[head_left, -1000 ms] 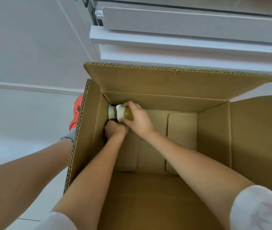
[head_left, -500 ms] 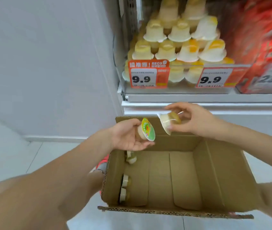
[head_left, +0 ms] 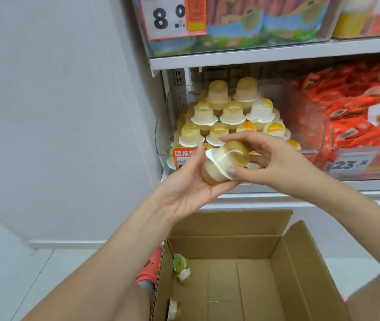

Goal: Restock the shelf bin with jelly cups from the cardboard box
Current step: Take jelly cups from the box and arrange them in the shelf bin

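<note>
Two jelly cups are pressed lid to lid in front of the shelf. My left hand (head_left: 182,188) cradles the lower jelly cup (head_left: 211,171) in its palm. My right hand (head_left: 274,163) pinches the upper jelly cup (head_left: 233,155) between thumb and fingers. Behind them stands the clear shelf bin (head_left: 309,126), stacked high with jelly cups (head_left: 226,112). Below, the open cardboard box (head_left: 295,269) holds a jelly cup on its side (head_left: 180,267) near its left wall and another jelly cup (head_left: 172,309) closer to me.
Red snack packets (head_left: 355,112) fill the bin to the right. Price tags (head_left: 350,162) hang on the shelf edge. A higher shelf (head_left: 253,54) carries more goods. A white wall (head_left: 56,112) is on the left. A red shoe (head_left: 151,267) sits by the box.
Both hands came up out of the box, each with a cup, and have brought the two cups together in front of the bin. My view has risen to the shelf.
</note>
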`<state>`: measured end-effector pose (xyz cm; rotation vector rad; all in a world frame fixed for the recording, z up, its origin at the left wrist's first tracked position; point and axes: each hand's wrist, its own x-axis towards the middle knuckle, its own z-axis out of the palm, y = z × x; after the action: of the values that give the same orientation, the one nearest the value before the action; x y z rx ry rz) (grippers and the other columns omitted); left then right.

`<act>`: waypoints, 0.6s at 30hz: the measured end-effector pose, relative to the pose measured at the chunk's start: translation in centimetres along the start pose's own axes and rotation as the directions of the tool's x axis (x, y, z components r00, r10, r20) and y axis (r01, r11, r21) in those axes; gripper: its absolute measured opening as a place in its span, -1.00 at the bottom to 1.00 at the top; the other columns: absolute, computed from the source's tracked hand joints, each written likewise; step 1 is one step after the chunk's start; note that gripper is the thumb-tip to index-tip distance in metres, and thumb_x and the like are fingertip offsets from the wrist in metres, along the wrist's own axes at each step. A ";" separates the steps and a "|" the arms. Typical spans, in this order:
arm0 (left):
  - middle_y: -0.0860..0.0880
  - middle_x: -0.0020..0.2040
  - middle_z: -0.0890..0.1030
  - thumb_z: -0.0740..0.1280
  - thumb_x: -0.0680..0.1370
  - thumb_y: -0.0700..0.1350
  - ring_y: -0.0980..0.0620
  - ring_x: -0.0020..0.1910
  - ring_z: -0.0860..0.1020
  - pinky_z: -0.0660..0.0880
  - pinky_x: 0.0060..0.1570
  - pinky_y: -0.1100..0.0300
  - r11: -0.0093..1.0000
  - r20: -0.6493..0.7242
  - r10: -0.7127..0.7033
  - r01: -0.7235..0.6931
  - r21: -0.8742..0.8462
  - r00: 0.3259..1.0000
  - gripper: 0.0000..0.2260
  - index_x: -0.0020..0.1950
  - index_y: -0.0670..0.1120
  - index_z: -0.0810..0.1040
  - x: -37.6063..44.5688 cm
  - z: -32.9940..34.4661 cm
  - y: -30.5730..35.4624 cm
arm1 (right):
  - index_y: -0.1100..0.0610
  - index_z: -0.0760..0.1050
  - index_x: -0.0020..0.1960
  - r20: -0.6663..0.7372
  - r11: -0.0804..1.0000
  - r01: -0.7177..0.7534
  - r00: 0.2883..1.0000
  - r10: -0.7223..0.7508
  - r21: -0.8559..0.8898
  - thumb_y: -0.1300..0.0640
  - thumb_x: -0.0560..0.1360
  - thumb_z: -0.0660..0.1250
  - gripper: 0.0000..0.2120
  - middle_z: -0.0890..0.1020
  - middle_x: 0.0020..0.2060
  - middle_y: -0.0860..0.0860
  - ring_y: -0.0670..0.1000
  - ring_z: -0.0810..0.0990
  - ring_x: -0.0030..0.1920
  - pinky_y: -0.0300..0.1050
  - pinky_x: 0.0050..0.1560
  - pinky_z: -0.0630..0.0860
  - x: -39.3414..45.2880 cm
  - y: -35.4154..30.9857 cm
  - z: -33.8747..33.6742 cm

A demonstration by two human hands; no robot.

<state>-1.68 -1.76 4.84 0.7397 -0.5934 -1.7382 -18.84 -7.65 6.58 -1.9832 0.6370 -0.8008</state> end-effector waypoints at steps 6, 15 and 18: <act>-0.30 0.23 0.55 0.57 0.27 -0.21 -0.23 0.21 0.54 0.53 0.15 -0.07 0.998 0.110 0.031 -0.037 0.046 0.993 -0.51 0.16 -0.29 0.59 0.8 -0.9 -0.2 | 0.00 0.47 0.27 0.075 0.999 -0.018 0.997 0.015 0.033 0.12 0.34 0.44 -0.50 0.57 0.13 -0.11 -0.16 0.56 0.14 -0.34 0.10 0.48 0.2 0.7 -0.9; -0.25 0.14 0.62 0.51 0.30 -0.06 -0.20 -0.01 0.65 0.65 -0.20 0.05 0.978 -0.114 -0.153 0.167 0.123 0.982 -0.48 0.22 -0.17 0.55 -0.7 -0.3 -0.8 | -0.10 0.52 0.18 0.117 0.992 -0.097 0.987 0.106 -0.083 0.01 0.27 0.54 -0.49 0.62 0.04 -0.15 -0.11 0.58 0.05 -0.12 0.16 0.51 -0.9 1.7 0.0; -0.25 0.12 0.63 0.44 0.33 -0.05 -0.18 -0.06 0.66 0.64 -0.28 0.10 0.980 -0.168 -0.152 0.171 0.104 0.974 -0.49 0.26 -0.15 0.50 -0.9 -0.3 -0.7 | -0.10 0.51 0.19 0.111 0.990 -0.121 0.985 0.128 -0.070 0.00 0.28 0.57 -0.49 0.61 0.05 -0.13 -0.08 0.59 0.07 -0.05 0.18 0.52 -0.8 1.8 0.5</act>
<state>-1.72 -0.73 4.27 1.0241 -0.5418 -1.7832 -19.25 -7.67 4.61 -2.0087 0.7180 -0.5921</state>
